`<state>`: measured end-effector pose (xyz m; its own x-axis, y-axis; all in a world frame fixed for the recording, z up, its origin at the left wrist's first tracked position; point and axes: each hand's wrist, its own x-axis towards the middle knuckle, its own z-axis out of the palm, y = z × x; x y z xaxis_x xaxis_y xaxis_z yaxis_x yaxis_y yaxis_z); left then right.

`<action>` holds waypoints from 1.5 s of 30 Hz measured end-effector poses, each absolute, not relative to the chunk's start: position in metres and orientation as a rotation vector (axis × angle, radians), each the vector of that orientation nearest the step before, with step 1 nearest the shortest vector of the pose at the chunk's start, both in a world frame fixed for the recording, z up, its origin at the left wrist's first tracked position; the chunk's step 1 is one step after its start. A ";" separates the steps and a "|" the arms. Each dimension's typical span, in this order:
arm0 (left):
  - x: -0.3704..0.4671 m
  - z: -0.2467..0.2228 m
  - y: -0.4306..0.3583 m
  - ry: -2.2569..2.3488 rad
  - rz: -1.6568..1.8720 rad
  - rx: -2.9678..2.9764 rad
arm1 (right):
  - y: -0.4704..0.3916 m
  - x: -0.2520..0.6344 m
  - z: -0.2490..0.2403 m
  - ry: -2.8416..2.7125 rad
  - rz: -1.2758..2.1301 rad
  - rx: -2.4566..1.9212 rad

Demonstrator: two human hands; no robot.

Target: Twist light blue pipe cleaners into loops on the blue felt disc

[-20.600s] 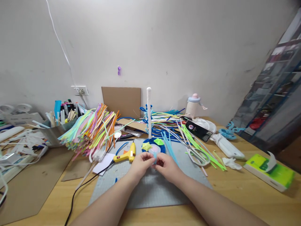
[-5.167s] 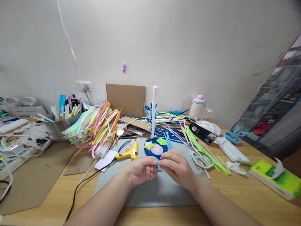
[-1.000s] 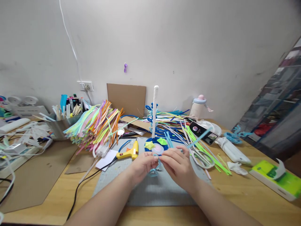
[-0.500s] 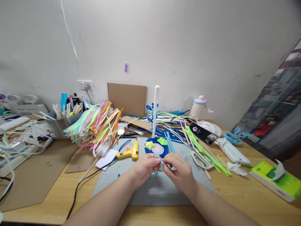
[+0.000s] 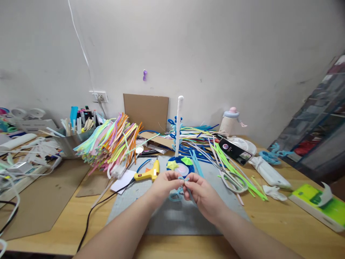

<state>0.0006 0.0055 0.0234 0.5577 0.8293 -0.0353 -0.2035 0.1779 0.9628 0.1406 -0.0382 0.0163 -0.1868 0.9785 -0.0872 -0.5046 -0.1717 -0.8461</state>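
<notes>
Light blue stem: The light blue stem (image 5: pixel 181 177) is pinched between my hands, above the grey cutting mat (image 5: pixel 183 225) and on the near side of the blue disc (image 5: pixel 191 169).
Left hand: My left hand (image 5: pixel 164 187) has thumb and forefinger closed on the stem.
Right hand: My right hand (image 5: pixel 203 194) grips it just beside, fingertips nearly meeting the left's.
Loops: Pale blue loops (image 5: pixel 175 200) show below my fingers, perhaps part of the same piece; my hands hide the join.
Handling: I judge the stem light and soft-piled, with a bendable core that should keep a crease; its fuzz should resist slipping, though hard squeezing could flatten the loops. The best hold looks to be a fingertip pinch close to the bend.
Disc: A yellow star (image 5: pixel 172 165), a green piece (image 5: pixel 187 161) and a pale pink oval (image 5: pixel 182 169) sit on it, while a white post (image 5: pixel 178 126) stands upright at its far side.
Left of the disc: The yellow glue gun (image 5: pixel 147 175) lies near a bundle of multicoloured stems (image 5: pixel 110 144).
Right of the disc: Blue strips (image 5: pixel 197 164) lie beside it, with scissors (image 5: pixel 233 181) farther out on green stems (image 5: pixel 252 185).
</notes>
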 end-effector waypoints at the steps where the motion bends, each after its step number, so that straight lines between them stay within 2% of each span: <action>1: 0.000 0.024 0.007 0.672 0.785 1.182 | -0.037 0.140 0.016 -0.877 1.603 -0.801; 10: 0.001 0.022 0.009 0.625 0.744 1.013 | -0.033 0.138 0.007 -0.799 1.650 -0.729; 15: 0.001 0.021 0.010 0.813 0.759 1.209 | -0.030 0.143 0.008 -1.023 1.440 -0.947; 18: 0.001 0.019 0.011 0.852 0.752 1.257 | -0.027 0.146 0.008 -1.094 1.437 -1.056; 26: 0.003 0.010 0.010 0.616 0.672 0.952 | -0.024 0.146 0.005 -1.166 1.395 -1.029; 32: 0.001 0.005 0.013 0.539 0.626 0.777 | -0.025 0.143 0.005 -1.098 1.425 -1.025; 45: 0.003 0.010 0.009 0.548 0.680 0.838 | -0.022 0.146 0.003 -0.893 1.595 -0.870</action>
